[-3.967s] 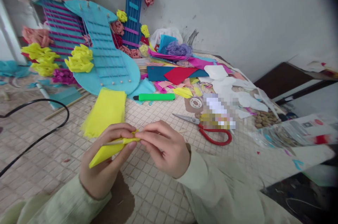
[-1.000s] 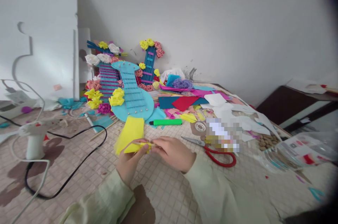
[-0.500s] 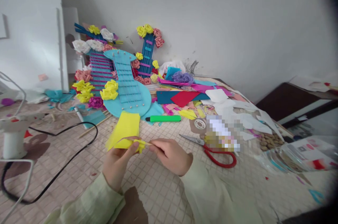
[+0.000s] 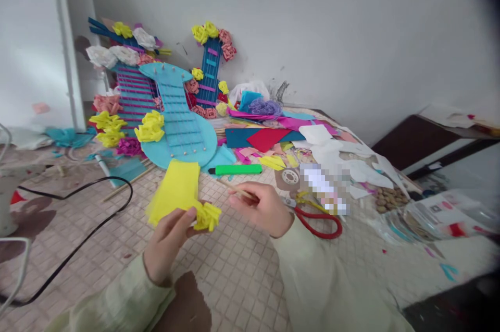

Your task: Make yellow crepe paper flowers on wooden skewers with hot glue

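Observation:
A strip of yellow crepe paper [image 4: 177, 186] is pinched in my left hand [image 4: 170, 241], its gathered, folded end [image 4: 207, 216] sticking out to the right past the fingertips. My right hand [image 4: 265, 208] holds a thin wooden stick [image 4: 241, 192] between thumb and fingers, pointing up and left, apart from the paper. Beyond the hands lies a green marker [image 4: 238, 169] with a black end. Red-handled scissors [image 4: 321, 235] rest just right of my right hand, their blades mostly hidden behind it.
Blue guitar-shaped crafts [image 4: 183, 136] with paper flowers lean at the back left. Coloured paper scraps [image 4: 269, 139] and a white tape roll [image 4: 290, 176] lie behind. A black cable [image 4: 88, 238] curves on the left near a white glue gun [image 4: 7, 201]. A clear plastic package [image 4: 429, 220] is at right.
My right hand has moved up and right with the stick, away from the yellow paper. The folded yellow end now shows more fully. The camera view has shifted slightly.

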Tool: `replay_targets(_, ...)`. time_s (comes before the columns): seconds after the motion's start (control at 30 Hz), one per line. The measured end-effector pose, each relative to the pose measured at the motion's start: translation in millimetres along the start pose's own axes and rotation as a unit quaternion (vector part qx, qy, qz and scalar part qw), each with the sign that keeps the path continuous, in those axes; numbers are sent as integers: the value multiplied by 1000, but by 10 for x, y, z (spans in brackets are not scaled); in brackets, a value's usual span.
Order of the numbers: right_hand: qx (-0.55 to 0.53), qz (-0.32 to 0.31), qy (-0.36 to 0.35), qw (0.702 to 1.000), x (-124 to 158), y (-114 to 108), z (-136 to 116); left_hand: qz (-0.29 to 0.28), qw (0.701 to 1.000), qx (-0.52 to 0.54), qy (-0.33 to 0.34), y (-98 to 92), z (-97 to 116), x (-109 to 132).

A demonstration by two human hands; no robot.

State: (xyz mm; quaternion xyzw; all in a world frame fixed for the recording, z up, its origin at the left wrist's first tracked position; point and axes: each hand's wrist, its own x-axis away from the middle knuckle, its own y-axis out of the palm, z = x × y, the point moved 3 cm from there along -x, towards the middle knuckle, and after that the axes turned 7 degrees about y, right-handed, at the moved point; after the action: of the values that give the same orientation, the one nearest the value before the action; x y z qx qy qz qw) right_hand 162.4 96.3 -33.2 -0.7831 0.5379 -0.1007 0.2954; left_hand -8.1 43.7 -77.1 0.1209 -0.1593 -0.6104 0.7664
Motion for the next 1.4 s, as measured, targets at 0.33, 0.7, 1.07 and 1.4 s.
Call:
replay_targets(0.33, -122, -97, 15, 988, 107, 233, -57, -173, 948, -254, 80, 61, 17, 132)
replay_targets(0.7, -250, -173, 101, 947, 161, 283, -50, -133, 951, -243, 136, 97, 107, 193)
replay_targets(1.07, -237, -65, -139, 959, 172, 242, -183, -190, 881, -305, 308, 118, 194, 295)
replay_targets(1.4, -240, -30, -182, 953, 226, 201, -216, -201, 856, -335, 337, 124, 218, 338)
